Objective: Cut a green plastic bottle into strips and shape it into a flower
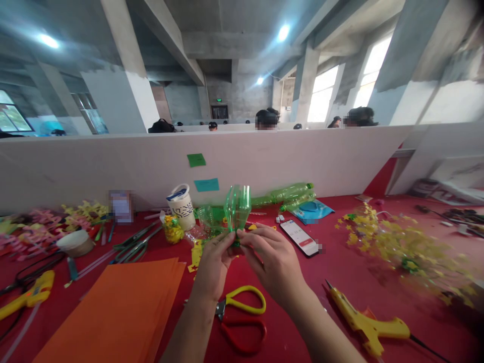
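Both hands raised over the red surface (340,272), mid-frame. Left hand (214,264) and right hand (274,262) meet at the fingertips, each pinched closed on the lower end of a green plastic piece (237,206). The piece stands upright above the fingers, clear of the surface, translucent and ribbed; it looks like a cut bottle section.

Directly below the wrists: scissors (242,317) with one yellow and one red loop, lying flat, partly hidden by the left forearm. Right of them, a yellow glue gun (363,322), nozzle pointing up-left, cord trailing off to the right. A second glue gun (32,295) lies at the far left edge.

Orange paper sheets (121,312) stacked at lower left, near the left forearm. Behind the held piece: a paper cup (182,205), clear and green plastic scraps, and two green bottles (289,194) on their sides against the white partition (340,161). A phone (300,237), screen lit, lies just right of the hands. Yellow flower sprigs (397,242) spread across the right side, blurred. Long-handled green cutters (136,244) lie left of the cup.

Two sticky notes on the partition, green (196,160) and blue (206,184). Other people's heads show beyond it
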The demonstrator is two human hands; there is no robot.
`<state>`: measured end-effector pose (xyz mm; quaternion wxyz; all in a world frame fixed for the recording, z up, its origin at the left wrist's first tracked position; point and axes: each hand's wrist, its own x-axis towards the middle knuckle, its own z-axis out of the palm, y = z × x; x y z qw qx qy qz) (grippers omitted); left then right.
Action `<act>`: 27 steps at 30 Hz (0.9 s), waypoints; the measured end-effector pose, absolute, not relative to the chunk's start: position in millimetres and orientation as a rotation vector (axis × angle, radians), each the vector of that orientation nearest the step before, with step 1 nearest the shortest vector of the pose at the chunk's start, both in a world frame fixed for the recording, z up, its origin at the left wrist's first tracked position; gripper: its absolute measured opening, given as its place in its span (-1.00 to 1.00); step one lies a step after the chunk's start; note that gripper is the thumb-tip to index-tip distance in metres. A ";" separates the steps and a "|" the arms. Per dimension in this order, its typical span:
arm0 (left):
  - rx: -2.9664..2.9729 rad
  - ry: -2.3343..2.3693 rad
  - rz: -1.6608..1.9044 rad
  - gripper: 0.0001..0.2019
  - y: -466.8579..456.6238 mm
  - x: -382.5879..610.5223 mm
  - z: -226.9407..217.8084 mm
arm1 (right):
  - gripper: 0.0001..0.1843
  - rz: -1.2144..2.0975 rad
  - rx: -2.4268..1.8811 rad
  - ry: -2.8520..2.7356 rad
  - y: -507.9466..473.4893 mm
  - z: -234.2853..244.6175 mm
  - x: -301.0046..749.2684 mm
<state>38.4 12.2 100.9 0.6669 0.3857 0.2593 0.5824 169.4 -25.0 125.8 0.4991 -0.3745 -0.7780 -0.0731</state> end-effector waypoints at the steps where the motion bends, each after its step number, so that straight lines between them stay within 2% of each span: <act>1: 0.865 0.590 1.320 -0.91 12.2 38.1 100.7 | -0.87 -0.185 -0.909 -1.880 -24.8 124.5 168.9; 6: 0.894 0.588 1.323 -0.93 10.7 37.5 103.0 | -0.87 -0.204 -0.930 -1.917 -24.8 123.9 168.2; 12: 0.927 0.544 1.339 -0.94 3.6 40.2 112.8 | -0.87 -0.078 -0.912 -1.794 -32.0 132.7 171.0; 19: 0.950 0.546 1.364 -0.97 3.9 39.9 110.4 | -0.81 -0.165 -0.826 -1.897 -35.8 133.3 165.7; 27: 0.999 0.636 1.297 -0.86 2.7 42.2 110.0 | -0.77 -0.059 -0.888 -1.852 -37.4 139.6 173.7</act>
